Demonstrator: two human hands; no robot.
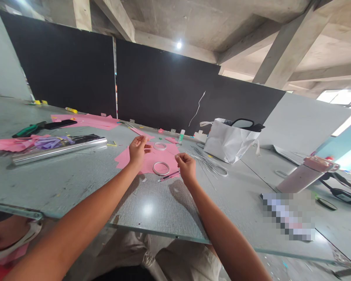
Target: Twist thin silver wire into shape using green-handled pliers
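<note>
Above the left part of some pink paper sheets (124,158) is my left hand (138,149), thumb and index finger pinched together; whatever they hold is too small to make out. My right hand (186,166) is closed at the sheets' right edge, its thumb against the index finger, with any held item too fine to see. Between the hands, two rolls of tape lie on the paper, one farther back (160,146) and one nearer (161,173). A pink cutter knife (169,176) rests at the paper's front edge, just left of my right wrist.
Thin wires (206,162) and a white bag (229,140) are on the right, beyond them a pink bottle (305,171). A glue stick (181,136) stands behind. On the left lie a silver foil roll (60,151) and green-handled scissors (29,130).
</note>
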